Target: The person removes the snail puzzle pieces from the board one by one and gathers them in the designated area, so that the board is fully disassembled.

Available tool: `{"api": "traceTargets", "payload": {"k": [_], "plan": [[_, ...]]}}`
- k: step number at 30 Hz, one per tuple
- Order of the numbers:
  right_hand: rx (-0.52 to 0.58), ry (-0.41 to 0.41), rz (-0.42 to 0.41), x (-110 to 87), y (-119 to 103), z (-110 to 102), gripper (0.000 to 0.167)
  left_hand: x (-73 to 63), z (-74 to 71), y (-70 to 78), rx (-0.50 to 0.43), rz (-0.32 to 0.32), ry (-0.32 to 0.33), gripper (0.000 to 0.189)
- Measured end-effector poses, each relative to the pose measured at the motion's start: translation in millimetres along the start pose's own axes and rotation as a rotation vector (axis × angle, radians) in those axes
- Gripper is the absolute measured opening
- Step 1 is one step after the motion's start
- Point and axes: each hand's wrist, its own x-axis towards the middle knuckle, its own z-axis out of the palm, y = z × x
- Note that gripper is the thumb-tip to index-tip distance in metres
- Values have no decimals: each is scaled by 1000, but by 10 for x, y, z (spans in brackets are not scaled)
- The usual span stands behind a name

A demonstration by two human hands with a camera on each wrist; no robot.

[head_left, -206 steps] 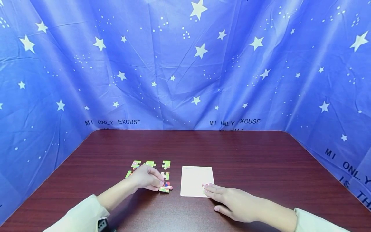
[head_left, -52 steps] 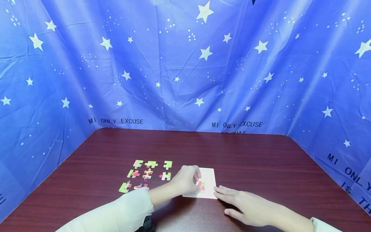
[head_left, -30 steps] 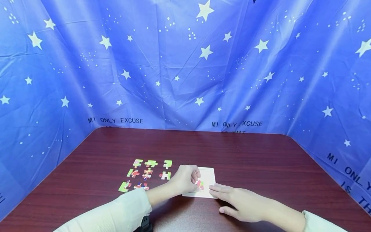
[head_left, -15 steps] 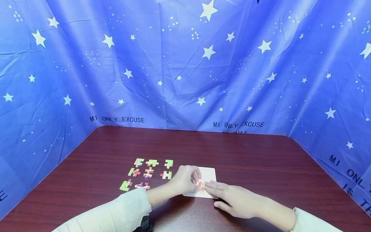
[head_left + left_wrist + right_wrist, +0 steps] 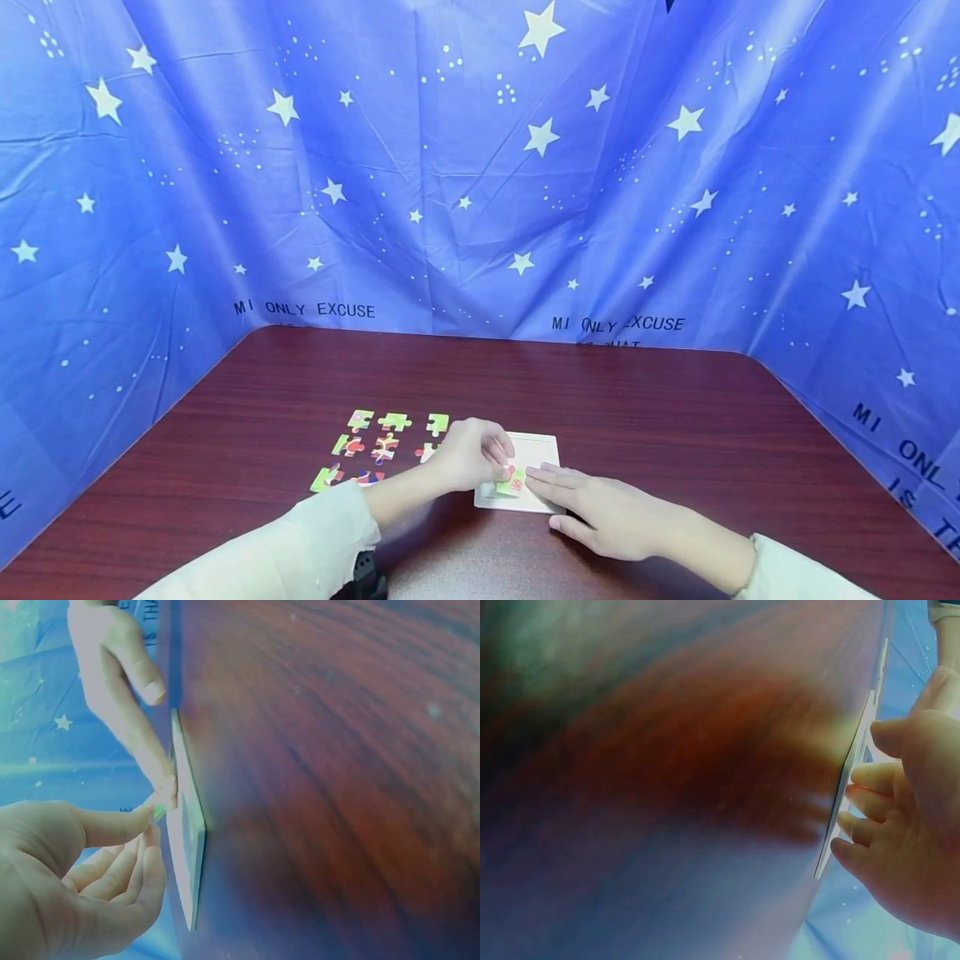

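My left hand point(image 5: 471, 454) pinches a green and red jigsaw puzzle piece point(image 5: 512, 483) between thumb and fingers, over the left part of a pale square puzzle tray point(image 5: 540, 454). In the left wrist view only a green sliver of the piece shows at the fingertips. My right hand point(image 5: 600, 508) lies with extended fingers on the tray's right side, fingertips close beside the piece. The right wrist view shows the right hand's fingers point(image 5: 874, 802) along the tray's thin edge point(image 5: 847, 772).
Left of the tray, loose jigsaw pieces point(image 5: 386, 447) lie in rows on the dark red wooden table point(image 5: 637, 400); the left forearm partly covers the nearest row. A blue curtain point(image 5: 450, 167) with white stars stands round the table's back and sides.
The left hand carried a piece from the loose group's near right corner to the tray. Just now it has lifted slightly with the piece tilted, and the right fingers have slid left over the tray.
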Motion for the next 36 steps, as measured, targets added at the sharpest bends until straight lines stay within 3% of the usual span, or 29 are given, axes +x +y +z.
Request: {"api": "traceTargets", "payload": {"k": [14, 21, 29, 33, 36], "plan": [[12, -12, 19, -20, -8, 17, 47, -139, -337, -114, -55, -156, -22, 12], [0, -10, 17, -9, -1, 24, 48, -277, -507, -260, -56, -255, -31, 10], [4, -22, 24, -16, -3, 23, 49, -412, -616, -392, -43, -316, -41, 9], [-2, -15, 15, -15, -5, 26, 48, -445, -643, -423, -25, -310, -39, 12], [-4, -12, 11, -12, -5, 24, 49, -467, -661, -441, 9, -239, -33, 14]]}}
